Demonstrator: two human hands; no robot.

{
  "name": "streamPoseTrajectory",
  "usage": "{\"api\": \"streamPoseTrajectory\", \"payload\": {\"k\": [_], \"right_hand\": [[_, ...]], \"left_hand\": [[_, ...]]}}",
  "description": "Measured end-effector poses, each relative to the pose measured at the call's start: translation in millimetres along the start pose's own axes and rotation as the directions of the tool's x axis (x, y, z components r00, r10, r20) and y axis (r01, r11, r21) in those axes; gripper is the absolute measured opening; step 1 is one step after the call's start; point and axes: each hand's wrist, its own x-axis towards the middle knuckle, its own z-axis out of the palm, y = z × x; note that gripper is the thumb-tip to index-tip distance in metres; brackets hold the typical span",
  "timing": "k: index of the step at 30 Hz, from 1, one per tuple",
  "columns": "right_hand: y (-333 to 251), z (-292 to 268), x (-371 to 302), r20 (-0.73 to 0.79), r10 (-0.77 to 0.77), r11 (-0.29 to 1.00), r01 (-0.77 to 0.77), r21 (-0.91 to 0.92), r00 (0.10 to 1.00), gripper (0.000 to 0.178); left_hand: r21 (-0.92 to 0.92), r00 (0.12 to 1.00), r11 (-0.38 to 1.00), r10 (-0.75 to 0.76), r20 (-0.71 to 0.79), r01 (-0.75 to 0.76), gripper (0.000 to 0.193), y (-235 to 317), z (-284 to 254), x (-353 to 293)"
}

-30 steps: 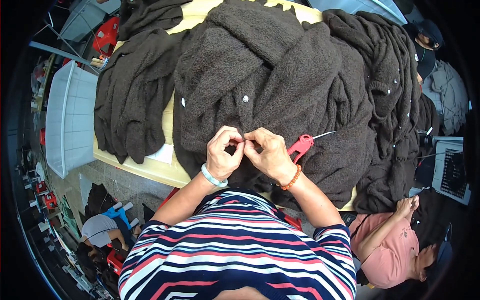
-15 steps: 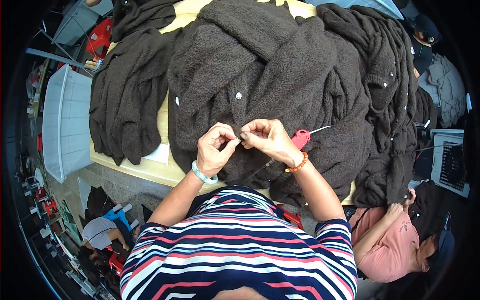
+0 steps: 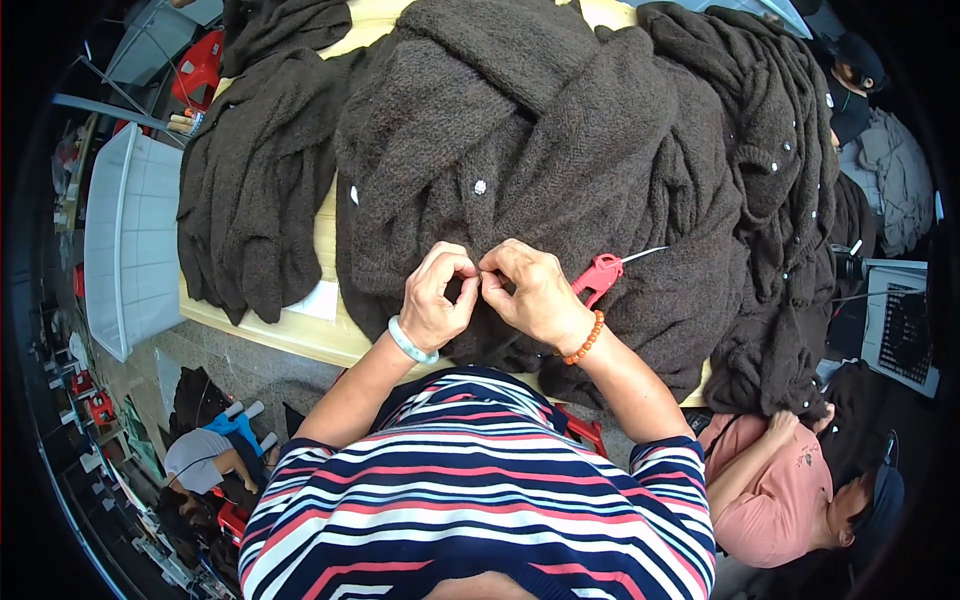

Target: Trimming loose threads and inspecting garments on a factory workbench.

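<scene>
Dark brown knitted garments lie heaped before me, with a round white button showing just beyond my hands. My left hand is closed in a pinch, thumb and forefinger curled into a ring. Fingertip to fingertip with it, my right hand pinches too, its back turned up. Whatever lies between the fingertips is too small to make out. Beside my right hand, a red air blow gun with a thin metal nozzle rests on the knit.
More brown knitwear covers the left of the pale wooden table, and a buttoned pile lies at the right. A white bin stands beyond the left edge. A person in a pink shirt handles brown knit at lower right.
My right hand has rolled over so more of its back shows, and its fingers have drawn closer to the left ones. My left hand has shifted slightly right. More of the blow gun is visible.
</scene>
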Motion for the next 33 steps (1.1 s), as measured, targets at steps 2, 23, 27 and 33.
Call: {"api": "streamPoseTrajectory", "payload": {"k": [2,23,27,33], "right_hand": [[4,6,-3,-0.026,0.039,0.998,-0.038,0.049,0.999,0.008],[11,-7,6,0.338,0.404,0.744,-0.52,0.419,0.85,0.013],[10,-7,2,0.299,0.339,0.771,-0.446,0.456,0.892,0.014],[0,-14,4,0.257,0.329,0.887,-0.391,0.245,0.908,0.015]], "left_hand": [[-0.001,0.999,1.0,-0.003,0.035,0.003,0.022,-1,-1,0],[-0.791,0.747,0.077,-0.395,0.535,0.607,0.012,-24,-13,-18],[-0.81,0.741,0.038,-0.43,0.515,0.585,0.011,-27,-11,-21],[-0.8,0.744,0.107,-0.457,0.487,0.59,0.009,-22,-9,-21]]}}
